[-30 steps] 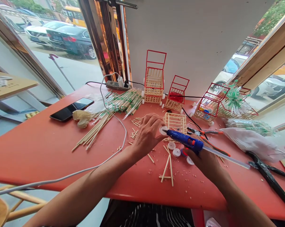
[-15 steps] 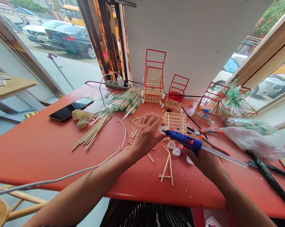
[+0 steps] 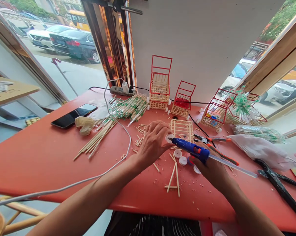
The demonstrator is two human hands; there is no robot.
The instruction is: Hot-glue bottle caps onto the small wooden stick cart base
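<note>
Beside glue gun, three white wheels

Both bare forearms reach forward from the bottom edge, converging toward the small white wheel, the landmark here. The left hand lies just left of the wheel, back of the hand up, wrist slightly bent, fingers curled over and the fingertips pinching the wheel in a closed grip. The right hand sits to the right of the wheel and nearer the body, knuckles up, fingers wrapped in a firm grip around the blue glue gun, whose nozzle points at the wheel.
</note>
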